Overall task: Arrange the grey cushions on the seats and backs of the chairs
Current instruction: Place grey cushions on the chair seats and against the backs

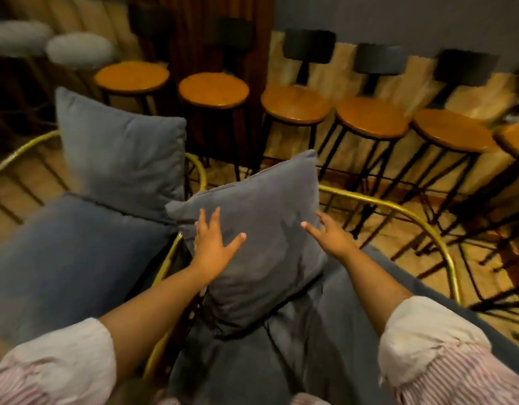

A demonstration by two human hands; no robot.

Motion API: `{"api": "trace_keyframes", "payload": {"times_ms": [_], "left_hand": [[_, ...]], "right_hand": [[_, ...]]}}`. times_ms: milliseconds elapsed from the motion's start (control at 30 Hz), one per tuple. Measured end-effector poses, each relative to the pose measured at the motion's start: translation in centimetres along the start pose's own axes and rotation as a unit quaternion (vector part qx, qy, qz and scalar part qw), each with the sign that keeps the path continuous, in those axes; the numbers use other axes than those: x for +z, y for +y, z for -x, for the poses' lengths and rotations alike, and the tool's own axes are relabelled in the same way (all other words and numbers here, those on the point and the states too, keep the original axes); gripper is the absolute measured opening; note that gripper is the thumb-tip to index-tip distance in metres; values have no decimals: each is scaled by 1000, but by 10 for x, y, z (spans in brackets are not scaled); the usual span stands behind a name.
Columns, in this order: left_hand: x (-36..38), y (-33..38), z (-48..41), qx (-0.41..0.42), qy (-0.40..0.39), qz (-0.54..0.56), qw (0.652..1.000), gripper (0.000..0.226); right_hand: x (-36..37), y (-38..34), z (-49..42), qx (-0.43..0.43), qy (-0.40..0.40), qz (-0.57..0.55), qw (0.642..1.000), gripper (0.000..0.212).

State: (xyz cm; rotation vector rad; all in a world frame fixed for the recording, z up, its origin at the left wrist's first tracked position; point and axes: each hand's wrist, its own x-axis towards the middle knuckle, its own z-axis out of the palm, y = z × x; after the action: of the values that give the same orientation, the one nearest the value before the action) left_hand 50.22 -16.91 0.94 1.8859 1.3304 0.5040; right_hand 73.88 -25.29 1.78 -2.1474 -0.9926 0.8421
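A grey back cushion stands tilted on the grey seat cushion of the near chair, leaning against its gold frame. My left hand lies flat on the cushion's left face with fingers spread. My right hand hovers open at its right edge, fingers apart, holding nothing. The left chair carries another grey seat cushion and an upright grey back cushion.
A row of several wooden bar stools with black legs and black backrests lines the far wall. Two pale round padded stools stand at the back left. Gold chair rims curve around both seats.
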Motion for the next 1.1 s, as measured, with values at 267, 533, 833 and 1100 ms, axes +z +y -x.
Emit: {"api": "trace_keyframes", "payload": {"times_ms": [267,533,833,1100], "left_hand": [[20,5,-32,-186,247,194,931,119],[47,-25,-90,-198,411,151,877,127],[76,-72,-71,-168,371,216,887,121],[86,-87,-54,-193,312,246,897,110]], "right_hand": [[-22,-11,-115,-35,-65,-119,990,84],[-6,-1,-213,-72,-24,-178,981,115],[26,66,-220,-39,-41,-203,977,104],[29,83,-218,9,-90,-203,975,107]]}}
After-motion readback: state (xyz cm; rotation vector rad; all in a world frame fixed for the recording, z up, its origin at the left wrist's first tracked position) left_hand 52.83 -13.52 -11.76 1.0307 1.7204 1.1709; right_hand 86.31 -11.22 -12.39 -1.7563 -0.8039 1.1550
